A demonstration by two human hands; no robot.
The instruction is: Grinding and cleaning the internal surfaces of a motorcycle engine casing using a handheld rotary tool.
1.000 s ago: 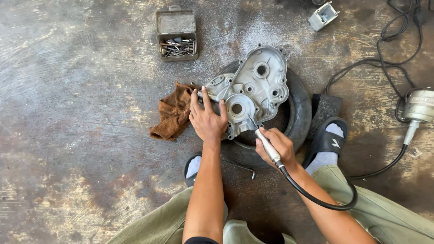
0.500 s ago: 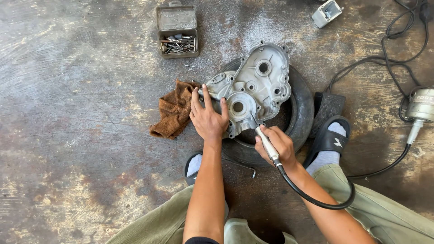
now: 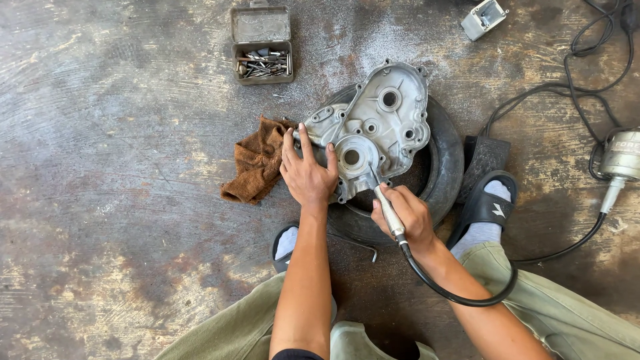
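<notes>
your left hand (image 3: pixel 308 175) presses flat, fingers spread, on the grey engine cover (image 3: pixel 373 130) while your right hand (image 3: pixel 403 217), closed around the flexible-shaft grinder (image 3: pixel 389 212), works just beside that grip, so steadiness matters.

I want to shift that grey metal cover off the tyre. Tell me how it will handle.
The metal cover looks cast and rigid, so probably heavy. It overhangs the tyre, steadied by the left hand, so it may tip. Its bare surface looks grippy.

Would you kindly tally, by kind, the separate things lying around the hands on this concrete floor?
Grey cast-metal engine cover: 1
Black rubber tyre: 1
Brown crumpled rag: 1
Open metal tin of bits: 1
Flexible-shaft grinding handpiece: 1
Silver motor unit: 1
Small grey box: 1
Total: 7
</notes>
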